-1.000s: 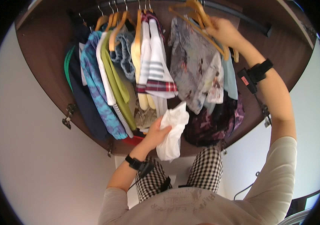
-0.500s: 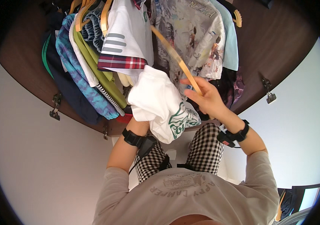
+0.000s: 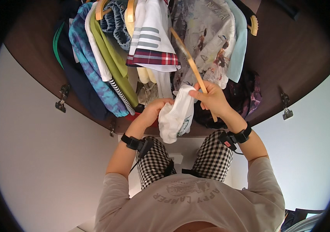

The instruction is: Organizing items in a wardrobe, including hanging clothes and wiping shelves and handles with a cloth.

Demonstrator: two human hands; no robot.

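Note:
A white shirt (image 3: 175, 114) with a green print hangs bunched between my two hands, in front of the open wardrobe. My left hand (image 3: 158, 109) is closed on its left side, with the fingertips partly behind the cloth. My right hand (image 3: 212, 99) grips a light wooden hanger (image 3: 191, 60) that slants up and left, and its thumb and finger also pinch the upper edge of the shirt. Just behind the hanger's tip is a hanging white shirt with a plaid hem (image 3: 149, 38). A grey patterned garment (image 3: 203, 38) hangs behind the hanger.
Along the rail hang a blue tie-dye garment (image 3: 91, 73), a green one (image 3: 112, 58), ruffled denim (image 3: 115, 23) and a light blue one (image 3: 239, 50). Dark purple clothing (image 3: 252, 98) lies low on the right. Metal hinges (image 3: 286, 106) stick out at the wardrobe's edges.
The white shirt has been gathered up and its upper edge brought to my right hand, which now pinches it beside the hanger. My left hand has come out from under the cloth.

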